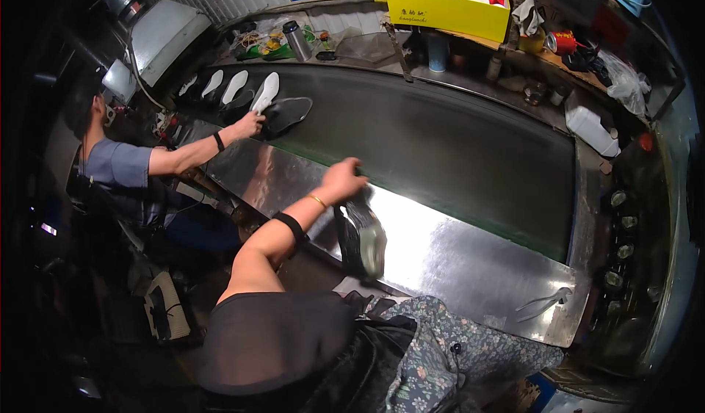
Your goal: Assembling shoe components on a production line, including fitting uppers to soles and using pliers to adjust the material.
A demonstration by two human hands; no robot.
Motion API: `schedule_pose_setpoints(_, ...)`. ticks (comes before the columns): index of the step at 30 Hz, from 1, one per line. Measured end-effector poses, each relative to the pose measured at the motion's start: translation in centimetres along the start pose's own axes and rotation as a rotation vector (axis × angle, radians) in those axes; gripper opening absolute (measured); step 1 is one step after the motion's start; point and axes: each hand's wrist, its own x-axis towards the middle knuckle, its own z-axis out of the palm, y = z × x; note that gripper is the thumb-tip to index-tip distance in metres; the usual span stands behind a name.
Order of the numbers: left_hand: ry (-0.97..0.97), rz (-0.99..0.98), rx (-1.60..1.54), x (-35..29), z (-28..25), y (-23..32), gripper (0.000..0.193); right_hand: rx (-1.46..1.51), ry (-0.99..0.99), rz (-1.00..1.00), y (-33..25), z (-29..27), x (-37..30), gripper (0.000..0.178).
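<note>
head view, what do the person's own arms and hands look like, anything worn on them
Only the left hand shows, ungloved, with a thin gold-coloured bangle at the wrist. A black band circles the forearm, and a sheer black sleeve ends above the elbow.

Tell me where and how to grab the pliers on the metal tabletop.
Take the pliers by their handles, coming from the left and above. They lie flat on the metal tabletop, head to the right, handles pointing left, so that end is probably easiest to grip.

Sheer black sleeve (272,339), black armband (292,227), gold bracelet (317,201) (slim); floral garment (433,369)
</note>
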Motion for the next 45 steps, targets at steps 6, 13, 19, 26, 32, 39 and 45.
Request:
schedule_pose_setpoints(6, -0.373, 0.984, -0.202, -10.8, -4.2, 20.0, 0.052, 0.043, 0.083, 0.216, 11.4, -3.8, -7.4, 0.043)
schedule_pose_setpoints(13, -0.102, 2.188, -0.676, -20.4, -6.0, 32.8, 0.016, 0.879, 0.001, 0.519, -9.8, -3.4, 5.7, 0.055)
schedule_pose_setpoints(19, -0.979, 2.209, -0.743, -23.1, -1.2, 34.7, 0.043, 0.968, 0.470, 0.304, -13.0, -8.3, 3.8, 0.037)
schedule_pose_setpoints(26, -1.933, -0.327, -0.999, -29.0, 17.9, 38.9, 0.037, 0.474, 0.390, 0.360, -9.6, -1.6, -2.4, 0.030)
schedule_pose_setpoints(32, -2.007, 0.088, -0.965, -28.9, 14.0, 47.2, 0.038, 0.074, 0.297, 0.203, -12.0, -10.3, 1.6, 0.027)
schedule_pose_setpoints(39, -1.812, -0.011, -0.776, -30.4, 17.1, 40.0, 0.035, 0.108, 0.264, 0.093, -10.7, -4.5, -4.3, 0.031)
schedule_pose_setpoints(45, -1.752, 0.011, -0.780, -29.7, 16.2, 39.9, 0.030, 0.318, 0.044, 0.308, -10.6, -5.8, -2.1, 0.032)
